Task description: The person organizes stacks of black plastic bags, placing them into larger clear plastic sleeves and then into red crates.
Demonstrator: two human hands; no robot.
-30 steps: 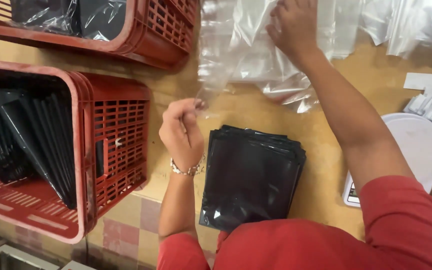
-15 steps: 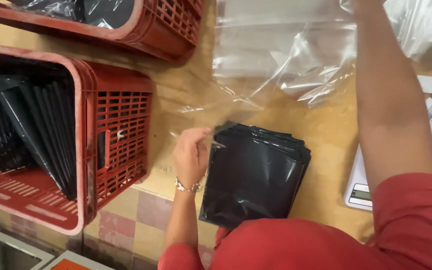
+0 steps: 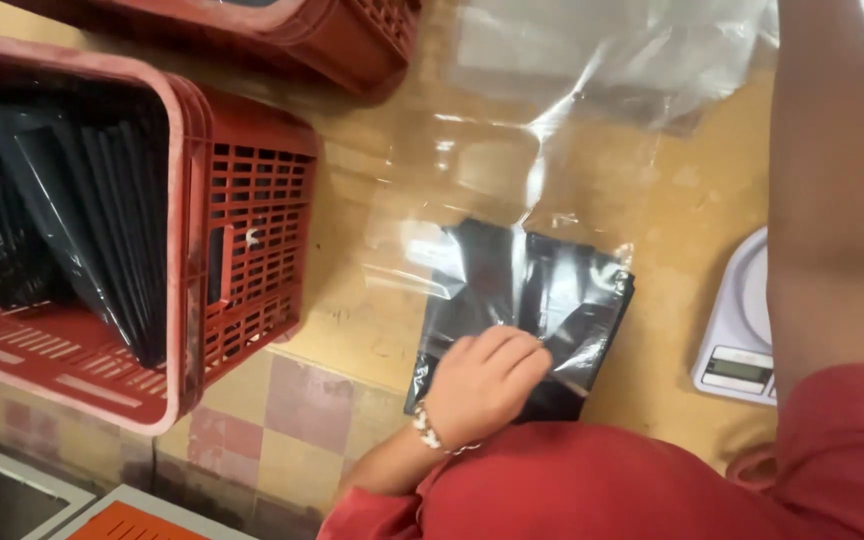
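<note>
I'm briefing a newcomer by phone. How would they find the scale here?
Start at the tan counter and go past the stack of black pouches to the far edge, beside the raised arm. The scale is the white, rounded device with a small grey display, the only hard white thing there.

Single head cam, looking steeply down from close above the table (image 3: 652, 200); red crates (image 3: 252, 230) at left, scale (image 3: 742, 330) at right edge.

We see warm, even light, white glare on the clear plastic sheet (image 3: 512, 170), and soft motion blur throughout.
</note>
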